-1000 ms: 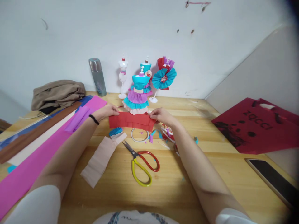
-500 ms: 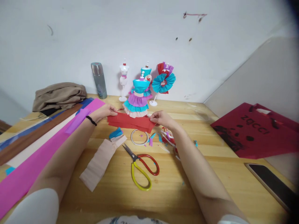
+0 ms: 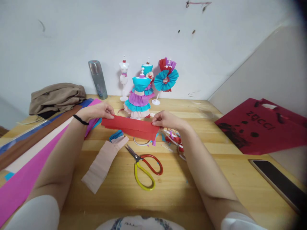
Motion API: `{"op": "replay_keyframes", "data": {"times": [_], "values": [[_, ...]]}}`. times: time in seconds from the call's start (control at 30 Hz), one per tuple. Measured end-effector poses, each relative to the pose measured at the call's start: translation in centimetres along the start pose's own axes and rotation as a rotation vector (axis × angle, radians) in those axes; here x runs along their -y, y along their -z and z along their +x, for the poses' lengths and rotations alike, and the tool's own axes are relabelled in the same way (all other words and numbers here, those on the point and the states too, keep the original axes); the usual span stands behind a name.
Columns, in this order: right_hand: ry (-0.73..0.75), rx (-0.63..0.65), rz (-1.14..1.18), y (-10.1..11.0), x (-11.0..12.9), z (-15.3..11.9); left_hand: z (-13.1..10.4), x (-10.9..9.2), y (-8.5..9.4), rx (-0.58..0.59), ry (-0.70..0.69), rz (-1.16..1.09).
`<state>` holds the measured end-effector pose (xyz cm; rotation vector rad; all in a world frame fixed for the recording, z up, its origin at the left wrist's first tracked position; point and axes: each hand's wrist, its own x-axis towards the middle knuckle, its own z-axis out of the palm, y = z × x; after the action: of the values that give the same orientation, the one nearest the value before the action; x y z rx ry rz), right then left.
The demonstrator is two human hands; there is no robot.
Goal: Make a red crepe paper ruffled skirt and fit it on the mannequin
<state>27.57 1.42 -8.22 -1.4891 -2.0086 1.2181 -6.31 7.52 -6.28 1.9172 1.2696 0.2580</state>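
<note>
A folded red paper strip [image 3: 130,126] is stretched between my two hands, in front of the dressed mannequin. My left hand [image 3: 105,111] pinches its upper left corner. The upper right corner is pinched by my right hand [image 3: 161,120]. The small mannequin [image 3: 141,84] wears a ruffled dress in teal, purple and pale pink. Below the strip a roll of tape [image 3: 141,141] is partly covered. Scissors [image 3: 136,157] with one red and one yellow handle lie nearer to me, with a pale pink strip [image 3: 99,164] to their left.
More mannequins [image 3: 124,80] and a grey bottle [image 3: 98,80] stand along the wall. Long coloured paper strips [image 3: 31,166] and a brown cloth [image 3: 57,96] lie at left. A red bag [image 3: 259,127] and a phone [image 3: 275,182] are at right.
The red strip has shifted slightly left, and my hands are a little farther apart. It now covers more of the tape roll. The camera view has shifted slightly.
</note>
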Motion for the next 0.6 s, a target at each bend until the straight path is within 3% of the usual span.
{"op": "replay_keyframes", "data": {"times": [0.17, 0.3, 0.43, 0.5, 0.6], "values": [[0.014, 0.064, -0.006, 0.1, 0.3, -0.3, -0.2, -0.7, -0.2, 0.066, 0.043, 0.000], [0.105, -0.015, 0.126, 1.2, 2.1, -2.1, -3.0, -2.2, 1.7, -0.006, -0.112, 0.049], [0.155, -0.030, 0.216, 1.9, 3.8, -4.1, -5.9, -3.5, 3.2, -0.070, -0.163, -0.013], [0.159, -0.006, 0.217, 1.7, 4.4, -4.7, -6.5, -4.6, 2.7, -0.101, -0.185, 0.020], [0.184, 0.050, 0.189, 0.8, 5.1, -5.1, -6.1, -7.0, -0.3, -0.090, -0.290, 0.106]]}}
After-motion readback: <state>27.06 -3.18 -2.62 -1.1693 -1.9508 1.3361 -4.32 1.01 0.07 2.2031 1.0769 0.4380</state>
